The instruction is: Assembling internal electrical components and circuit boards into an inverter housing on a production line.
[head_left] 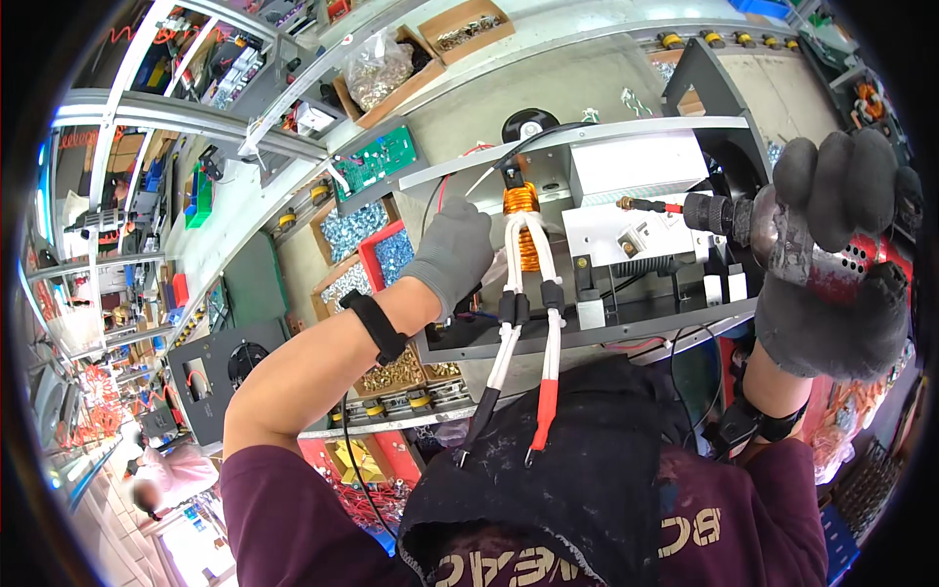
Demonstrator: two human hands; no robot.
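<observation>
Left hand (453, 256) in a grey knit glove, pressed on the left side of the open grey sheet-metal chassis (626, 196), fingers together and curled over its edge, just beside the copper-wound coil (521, 201). Right hand (831, 264) in a dark, worn glove, fingers clamped around the silver-bodied powered screwdriver (782, 235), held sideways with its black nose aimed left at a brass stud with red sleeve (641, 204) on the chassis's inner bracket. Thick white cables with black and red sleeves (528, 333) hanging from the coil toward the chest. Blue tray of small screws (396, 249) behind the left hand. Green circuit board (377, 157) farther back.
</observation>
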